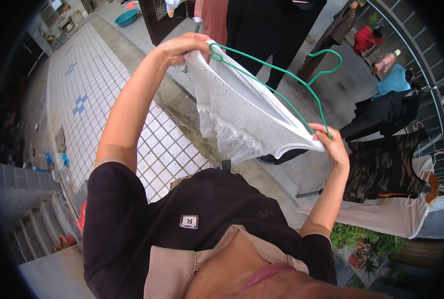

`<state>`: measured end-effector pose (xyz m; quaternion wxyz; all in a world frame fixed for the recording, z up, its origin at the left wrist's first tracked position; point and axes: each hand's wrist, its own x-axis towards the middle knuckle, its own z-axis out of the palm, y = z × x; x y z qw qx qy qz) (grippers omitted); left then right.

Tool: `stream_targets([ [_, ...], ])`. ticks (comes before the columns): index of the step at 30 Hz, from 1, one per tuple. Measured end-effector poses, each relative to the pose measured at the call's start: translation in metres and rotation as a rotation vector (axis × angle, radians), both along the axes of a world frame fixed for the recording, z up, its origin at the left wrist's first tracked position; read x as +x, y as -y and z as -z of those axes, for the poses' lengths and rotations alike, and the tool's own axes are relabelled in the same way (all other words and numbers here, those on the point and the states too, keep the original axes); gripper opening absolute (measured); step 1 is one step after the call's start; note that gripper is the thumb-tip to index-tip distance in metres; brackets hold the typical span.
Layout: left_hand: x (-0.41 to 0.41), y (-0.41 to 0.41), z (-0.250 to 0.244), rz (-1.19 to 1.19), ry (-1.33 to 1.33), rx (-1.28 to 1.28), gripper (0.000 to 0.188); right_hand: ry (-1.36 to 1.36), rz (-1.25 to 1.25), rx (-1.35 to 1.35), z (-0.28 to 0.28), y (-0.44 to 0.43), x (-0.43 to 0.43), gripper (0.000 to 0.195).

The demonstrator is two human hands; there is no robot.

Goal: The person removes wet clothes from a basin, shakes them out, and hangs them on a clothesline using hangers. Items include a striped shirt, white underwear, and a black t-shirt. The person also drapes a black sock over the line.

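Observation:
A white, textured garment (237, 108) with a ruffled edge is stretched between my two hands. A green wire hanger (282, 70) lies along its open edge, one end inside the garment, its hook pointing up and right. My left hand (186, 46) grips the garment's upper left corner at the hanger's looped end. Lower on the right, my right hand (328, 142) pinches the garment's other corner together with the hanger's opposite end. The fingertips of both hands are partly hidden by cloth.
Black trousers (270, 33) hang just beyond the garment. A camouflage sleeveless top (386, 164), a pale cloth (383, 216) and other clothes hang at right by a curved metal rail (427, 71). White tiled floor (94, 67) and concrete steps (35, 231) lie at left; a teal basin (126, 18) stands farther off.

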<state>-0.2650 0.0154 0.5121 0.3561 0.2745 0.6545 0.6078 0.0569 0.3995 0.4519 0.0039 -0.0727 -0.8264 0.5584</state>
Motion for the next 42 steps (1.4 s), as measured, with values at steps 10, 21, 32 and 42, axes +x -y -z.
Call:
stream_targets([
  [10,0.018,0.0,-0.009,-0.145,-0.081,-0.096,0.021,0.047,0.05,0.017,-0.012,0.004,-0.017,0.025],
  [21,0.016,0.0,0.003,-0.107,-0.132,-0.136,0.036,0.074,0.089,-0.069,-0.012,-0.001,-0.025,0.027],
  [32,0.057,-0.014,-0.024,-0.284,-0.923,-0.648,0.041,0.012,0.024,-0.257,-0.04,0.022,-0.029,0.027],
  [42,0.06,-0.019,0.008,-0.194,-1.025,-0.255,0.035,-0.026,-0.138,-0.029,-0.064,-0.002,-0.04,0.042],
])
